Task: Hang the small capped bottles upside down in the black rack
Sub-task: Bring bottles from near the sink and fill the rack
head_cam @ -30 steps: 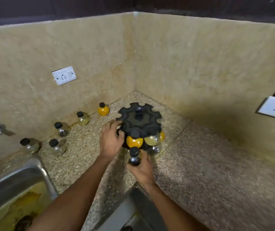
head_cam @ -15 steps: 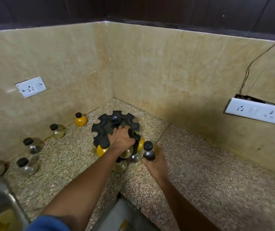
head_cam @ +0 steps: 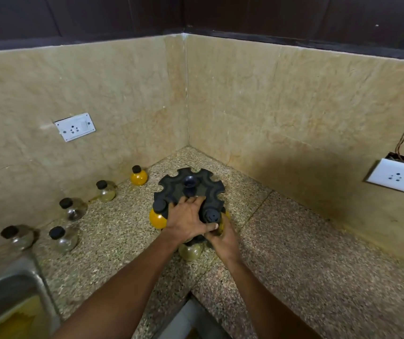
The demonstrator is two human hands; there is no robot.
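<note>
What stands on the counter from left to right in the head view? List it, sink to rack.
Sink → five loose bottles: clear, clear, clear, pale, orange → rack, both hands on it.

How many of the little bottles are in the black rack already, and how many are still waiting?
At least two bottles look hung in the round black plastic rack: an orange-filled one and a pale one. The right hand is fitting another at the rim while the left hand steadies the rack. Five black-capped bottles wait along the wall, like the orange one.
</note>
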